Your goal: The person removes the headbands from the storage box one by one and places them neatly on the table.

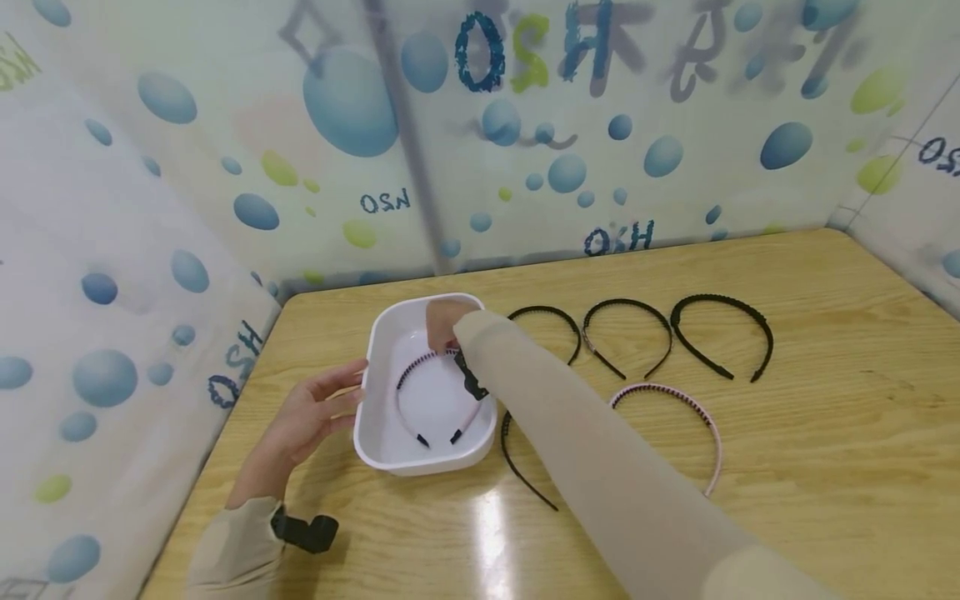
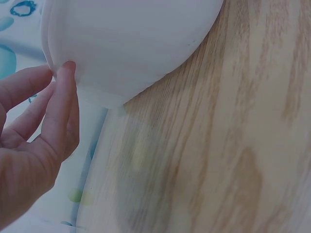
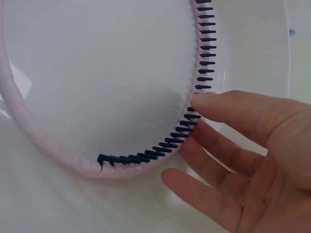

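Observation:
A pink headband (image 3: 58, 154) with dark comb teeth lies inside a white plastic basin (image 1: 435, 463), its two dark-tipped ends towards the near side. My right hand (image 1: 447, 325) reaches into the basin at the far part of the band. In the right wrist view its thumb and fingers pinch the toothed band. At the basin's left side my left hand (image 1: 303, 417) touches the outer wall and rim with its fingertips, fingers extended. The left wrist view shows those fingertips against the white wall (image 2: 131, 43). My right forearm hides part of the basin's right side.
To the right of the basin, several headbands lie on the wooden table (image 1: 840, 350): black ones (image 1: 626, 301) in a back row, a pink one (image 1: 716, 442) and a thin dark one (image 1: 525, 479) nearer, partly covered by my right sleeve. A patterned curtain (image 1: 570, 208) hangs behind.

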The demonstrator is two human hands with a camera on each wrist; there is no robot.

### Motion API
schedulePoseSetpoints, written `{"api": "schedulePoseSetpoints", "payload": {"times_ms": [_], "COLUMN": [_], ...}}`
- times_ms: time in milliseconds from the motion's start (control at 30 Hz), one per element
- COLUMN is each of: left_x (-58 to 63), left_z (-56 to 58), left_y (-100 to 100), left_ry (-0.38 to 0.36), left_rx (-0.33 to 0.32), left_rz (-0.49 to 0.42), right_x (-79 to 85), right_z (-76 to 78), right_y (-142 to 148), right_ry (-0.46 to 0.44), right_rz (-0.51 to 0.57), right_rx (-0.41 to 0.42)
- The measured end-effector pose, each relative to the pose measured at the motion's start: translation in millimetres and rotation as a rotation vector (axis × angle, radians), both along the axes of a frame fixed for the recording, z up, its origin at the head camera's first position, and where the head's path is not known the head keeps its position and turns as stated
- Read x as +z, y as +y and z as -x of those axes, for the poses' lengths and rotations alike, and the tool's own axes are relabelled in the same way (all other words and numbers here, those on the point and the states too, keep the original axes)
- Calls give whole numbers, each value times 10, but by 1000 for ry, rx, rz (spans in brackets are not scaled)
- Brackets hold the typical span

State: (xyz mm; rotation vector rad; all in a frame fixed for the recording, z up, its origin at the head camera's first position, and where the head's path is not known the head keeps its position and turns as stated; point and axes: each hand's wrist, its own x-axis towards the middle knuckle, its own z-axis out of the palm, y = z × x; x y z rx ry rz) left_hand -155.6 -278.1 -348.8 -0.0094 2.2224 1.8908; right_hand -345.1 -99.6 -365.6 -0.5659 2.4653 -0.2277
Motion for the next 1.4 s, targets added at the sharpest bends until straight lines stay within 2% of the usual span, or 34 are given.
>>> {"api": "schedulePoseSetpoints", "payload": {"times_ms": [167,700,867,1000,1167,1400], "left_x": [11,22,31,37,27,28], "left_z": [-5,1,-7,-23,-25,-19], "left_y": [17,13,15,17,24,22], "left_ry": [0,-1,-16,-21,-23,-18], "left_rx": [-1,-3,6,11,14,15], "left_rz": [-11,-32,-9,-3,-21,7], "right_x": [7,49,188,373,562,642], "right_z": [-21,-63,-157,-326,-520,-554], "right_y": [16,48,116,207,296,326], "right_ry": [5,11,36,66,90,130], "right_rz": [-19,100,150,229,271,301], "right_rx": [40,-2,28,16,5,20]}}
